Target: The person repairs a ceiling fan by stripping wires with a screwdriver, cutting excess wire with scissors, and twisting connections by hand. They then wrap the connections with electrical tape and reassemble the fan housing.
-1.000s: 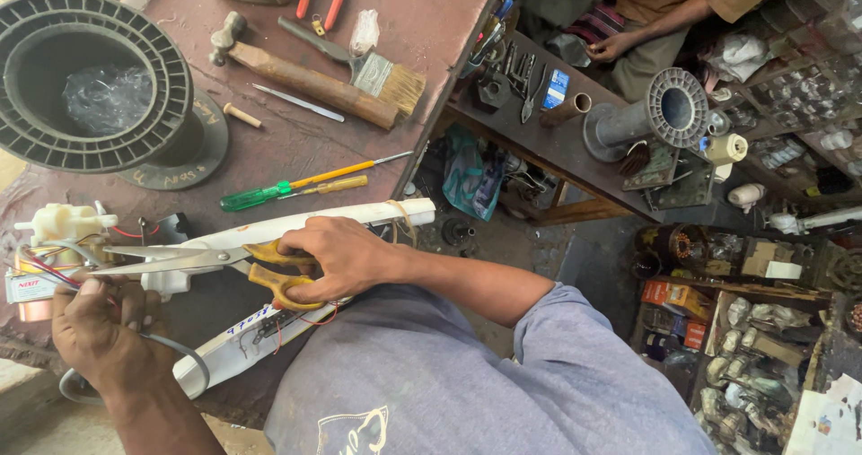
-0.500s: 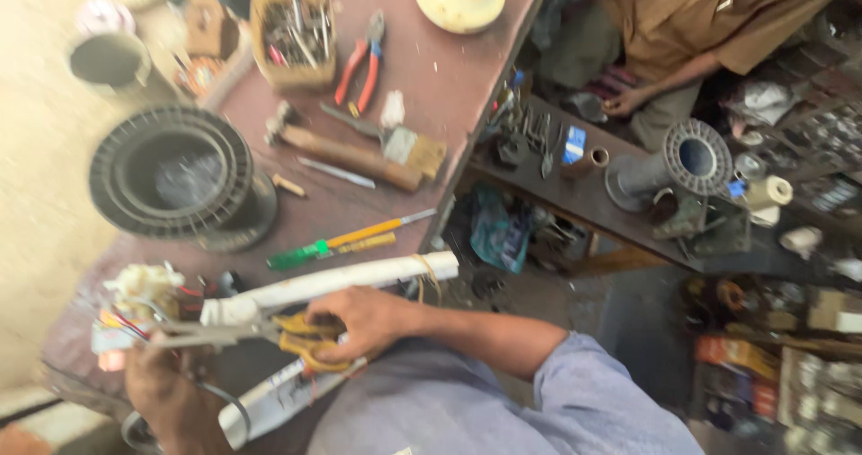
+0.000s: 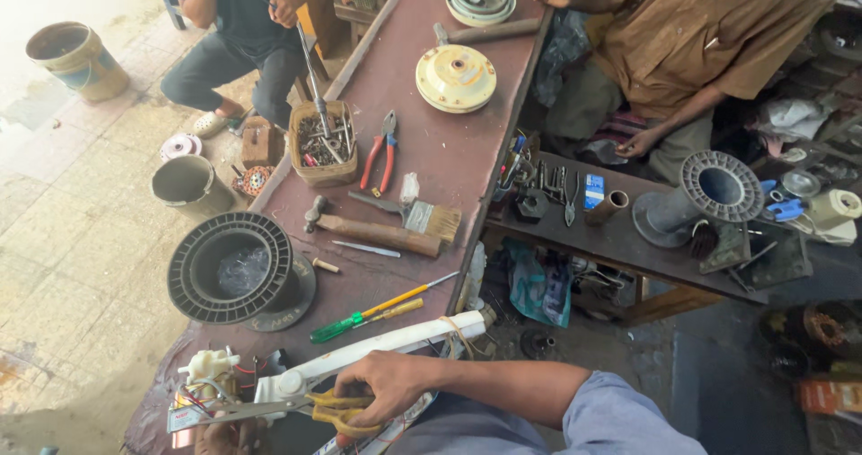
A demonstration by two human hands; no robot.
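While the right hand (image 3: pixel 391 385) grips yellow-handled steel scissors (image 3: pixel 296 410), their blades sit at coloured wires (image 3: pixel 202 394). The cut looks underway; next calls for steady closing, with the left hand (image 3: pixel 229 437) mostly hidden, its grip unclear.

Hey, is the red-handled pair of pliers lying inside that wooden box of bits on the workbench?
No, the red-handled pliers lie flat on the workbench just beside the wooden box, outside it.

I counted one yellow-handled pair of scissors (image 3: pixel 305 410), two slim screwdrivers (image 3: pixel 377 313) at twelve o'clock, one wooden-handled hammer (image 3: pixel 373 231), and two round buckets (image 3: pixel 76 58).
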